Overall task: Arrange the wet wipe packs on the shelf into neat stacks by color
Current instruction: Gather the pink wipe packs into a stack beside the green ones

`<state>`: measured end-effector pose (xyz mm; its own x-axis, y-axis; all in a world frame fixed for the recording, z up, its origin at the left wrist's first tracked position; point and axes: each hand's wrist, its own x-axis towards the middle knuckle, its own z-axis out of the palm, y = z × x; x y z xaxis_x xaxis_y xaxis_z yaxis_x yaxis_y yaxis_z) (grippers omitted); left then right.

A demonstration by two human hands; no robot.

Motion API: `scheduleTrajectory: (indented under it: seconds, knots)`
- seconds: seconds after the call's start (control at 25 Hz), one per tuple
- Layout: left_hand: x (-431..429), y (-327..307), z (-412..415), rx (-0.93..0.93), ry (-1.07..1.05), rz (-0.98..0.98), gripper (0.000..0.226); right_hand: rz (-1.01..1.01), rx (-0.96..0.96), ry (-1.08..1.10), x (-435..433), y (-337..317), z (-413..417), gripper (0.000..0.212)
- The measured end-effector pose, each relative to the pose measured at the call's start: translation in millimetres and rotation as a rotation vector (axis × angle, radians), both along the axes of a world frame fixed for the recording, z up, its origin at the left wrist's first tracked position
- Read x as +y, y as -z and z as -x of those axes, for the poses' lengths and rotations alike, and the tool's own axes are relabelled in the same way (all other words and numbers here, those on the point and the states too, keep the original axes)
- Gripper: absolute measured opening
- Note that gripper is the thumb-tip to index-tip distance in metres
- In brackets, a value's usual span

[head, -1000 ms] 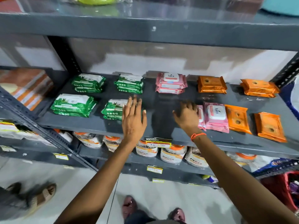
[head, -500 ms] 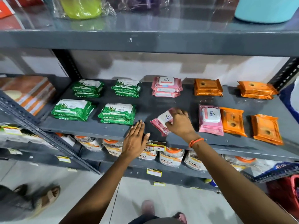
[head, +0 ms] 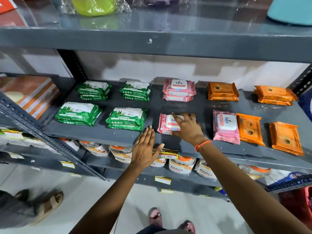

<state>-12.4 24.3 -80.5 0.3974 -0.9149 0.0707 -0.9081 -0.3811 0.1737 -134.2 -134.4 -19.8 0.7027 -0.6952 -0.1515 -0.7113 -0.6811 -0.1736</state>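
Observation:
On the grey shelf (head: 185, 107) the green packs lie in stacks at the left, two behind (head: 93, 90) and two in front (head: 125, 118). A pink stack (head: 179, 90) sits at the back centre. My right hand (head: 189, 127) grips a single pink pack (head: 164, 124) that lies flat on the shelf in front of that stack. Another pink pack (head: 225, 126) lies alone further right, touching an orange pack (head: 249, 128). More orange packs lie at the back (head: 222, 91) and at the far right (head: 285, 137). My left hand (head: 145, 147) rests flat at the shelf's front edge, holding nothing.
An upper shelf board (head: 152, 41) hangs close above. Jars (head: 182, 163) fill the shelf below. Another shelf unit (head: 22, 115) adjoins at the left. Another person's sandalled foot (head: 49, 205) stands on the floor at the lower left. A red basket (head: 300, 203) is at the lower right.
My right hand picked a pink pack from the front right pair, carried it left and set it flat at the front centre. My left hand drew back from the green packs to the shelf's edge.

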Motion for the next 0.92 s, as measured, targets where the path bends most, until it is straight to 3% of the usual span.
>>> scheduleTrajectory:
  seconds: [0.32,0.44,0.56,0.72,0.92]
  knots:
    - [-1,3,0,-0.022,-0.002,-0.01,0.087,0.054,0.032,0.001,5,0,7,0.078]
    - [-1,6,0,-0.033,0.005,-0.019,0.089,0.061,-0.104,0.044,-1,-3,23,0.071]
    - [-3,8,0,-0.039,-0.009,-0.015,0.09,0.222,-0.238,0.27,-19,-2,52,0.067]
    - [-3,9,1,-0.033,-0.019,-0.018,0.089,0.157,-0.088,0.547,-34,10,83,0.068]
    - [-3,9,0,-0.033,-0.023,-0.016,0.088,0.135,-0.032,0.491,-28,12,80,0.069]
